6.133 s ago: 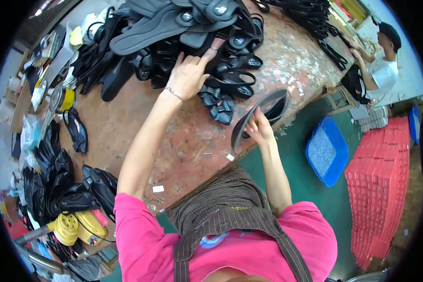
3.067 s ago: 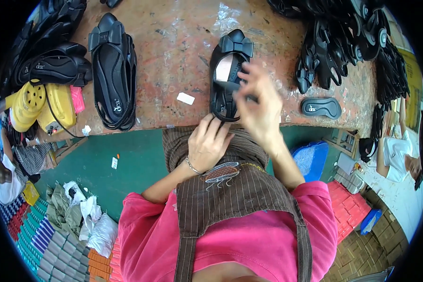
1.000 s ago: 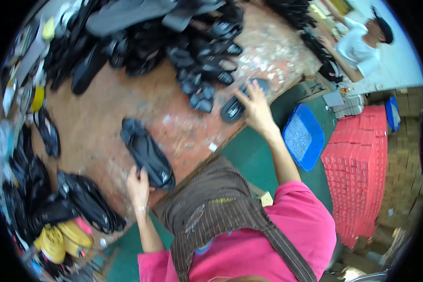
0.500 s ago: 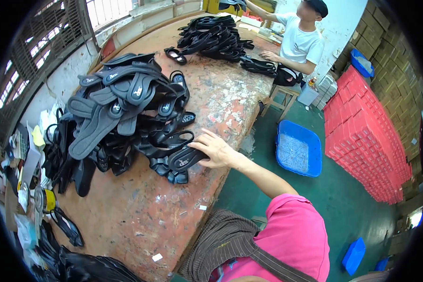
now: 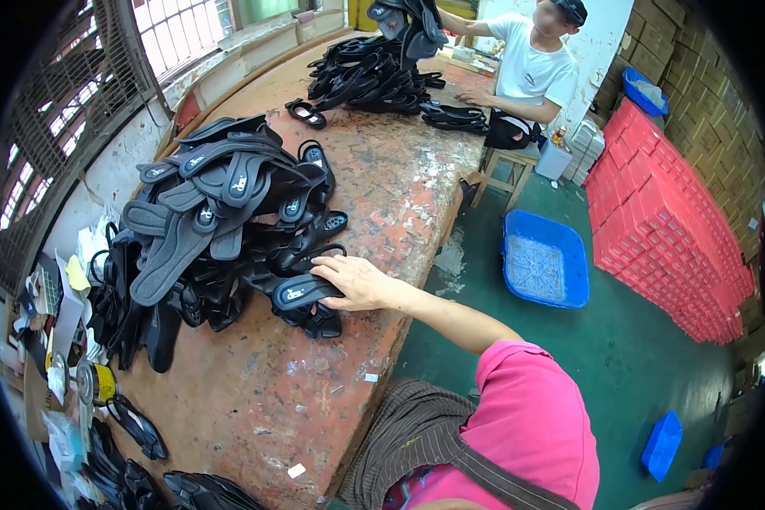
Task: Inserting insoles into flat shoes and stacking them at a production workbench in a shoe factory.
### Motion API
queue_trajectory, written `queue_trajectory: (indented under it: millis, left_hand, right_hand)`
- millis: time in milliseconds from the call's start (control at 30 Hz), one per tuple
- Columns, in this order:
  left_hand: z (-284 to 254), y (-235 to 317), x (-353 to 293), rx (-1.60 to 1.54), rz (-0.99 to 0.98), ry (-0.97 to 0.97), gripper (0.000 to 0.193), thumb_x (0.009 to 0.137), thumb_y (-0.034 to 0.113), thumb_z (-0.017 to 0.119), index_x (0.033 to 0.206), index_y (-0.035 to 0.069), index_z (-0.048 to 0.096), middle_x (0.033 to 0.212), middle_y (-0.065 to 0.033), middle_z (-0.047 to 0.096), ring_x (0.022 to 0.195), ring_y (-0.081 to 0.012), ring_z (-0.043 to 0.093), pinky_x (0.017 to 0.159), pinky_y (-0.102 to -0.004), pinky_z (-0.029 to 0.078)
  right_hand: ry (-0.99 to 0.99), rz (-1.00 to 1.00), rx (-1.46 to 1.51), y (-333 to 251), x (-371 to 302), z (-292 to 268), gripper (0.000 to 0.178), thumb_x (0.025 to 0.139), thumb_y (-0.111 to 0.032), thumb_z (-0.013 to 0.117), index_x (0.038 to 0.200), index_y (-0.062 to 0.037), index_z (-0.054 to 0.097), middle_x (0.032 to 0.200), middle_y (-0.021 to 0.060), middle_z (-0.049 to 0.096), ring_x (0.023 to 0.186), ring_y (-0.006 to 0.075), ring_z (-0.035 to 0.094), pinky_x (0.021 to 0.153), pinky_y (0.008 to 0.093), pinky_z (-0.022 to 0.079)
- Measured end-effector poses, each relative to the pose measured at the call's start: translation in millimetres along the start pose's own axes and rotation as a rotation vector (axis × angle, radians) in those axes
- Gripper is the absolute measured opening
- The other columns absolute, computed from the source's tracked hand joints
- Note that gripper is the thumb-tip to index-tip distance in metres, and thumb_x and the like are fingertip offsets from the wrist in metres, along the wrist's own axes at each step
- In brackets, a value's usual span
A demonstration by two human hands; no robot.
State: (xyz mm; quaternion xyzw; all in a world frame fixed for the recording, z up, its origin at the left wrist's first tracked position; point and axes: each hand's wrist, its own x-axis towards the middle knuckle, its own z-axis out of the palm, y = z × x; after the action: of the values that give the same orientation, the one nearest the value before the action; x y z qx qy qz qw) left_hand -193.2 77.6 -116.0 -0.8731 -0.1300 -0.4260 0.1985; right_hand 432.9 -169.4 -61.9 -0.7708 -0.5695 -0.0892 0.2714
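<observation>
My right hand (image 5: 354, 283) reaches across the worktable with its fingers closed over one end of a black sandal (image 5: 297, 292). The sandal has a dark footbed with a pale printed mark, and its far end lies against the front of a large heap. That heap (image 5: 197, 223) is made of black sandals and dark grey insole-shaped pieces, stacked and overlapping. More strappy black sandals (image 5: 323, 323) lie just below the held one, partly covered by it. My fingertips are partly hidden behind the straps. My left hand is out of the picture.
A co-worker (image 5: 535, 64) at the table's far end lifts dark shoe pieces (image 5: 408, 27) beside another sandal pile (image 5: 370, 81). Right of the worn table (image 5: 255, 399) are a blue basin (image 5: 546, 259), a wooden stool (image 5: 510, 163) and stacked red boxes (image 5: 654, 212). Yellow-labelled tape (image 5: 102, 384) sits left.
My right hand has moved left with the sandal, bringing it closer against the heap. The co-worker's bunch of dark shoe pieces has come lower and further into view. The whole view has shifted slightly.
</observation>
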Motion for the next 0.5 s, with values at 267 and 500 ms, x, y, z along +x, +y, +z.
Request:
queue_trajectory:
  millis: [267,500]
  left_hand:
    - [-23.6,31.6,51.4,0.212,-0.874,-0.863,0.039,0.090,0.028,0.062,0.111,-0.005,0.066,0.100,-0.0280,0.068,0.090,-0.0451,0.065,0.081,-0.0481,0.052]
    - [-16.8,-7.2,-1.5,0.178,-0.889,-0.802,0.043,0.088,0.032,0.069,0.098,-0.009,0.066,0.087,-0.0298,0.068,0.078,-0.0464,0.064,0.073,-0.0474,0.052]
  right_hand:
    - [-0.004,0.125,0.022,1.5,-21.5,24.9,0.060,0.079,-0.037,0.073,0.123,-0.0020,0.052,0.135,0.0224,0.051,0.114,0.0381,0.057,0.094,0.0458,0.049]
    - [0.075,0.144,0.043,2.0,-17.0,43.1,0.055,0.074,-0.037,0.075,0.113,-0.0043,0.053,0.113,0.0171,0.056,0.104,0.0364,0.060,0.083,0.0466,0.048]
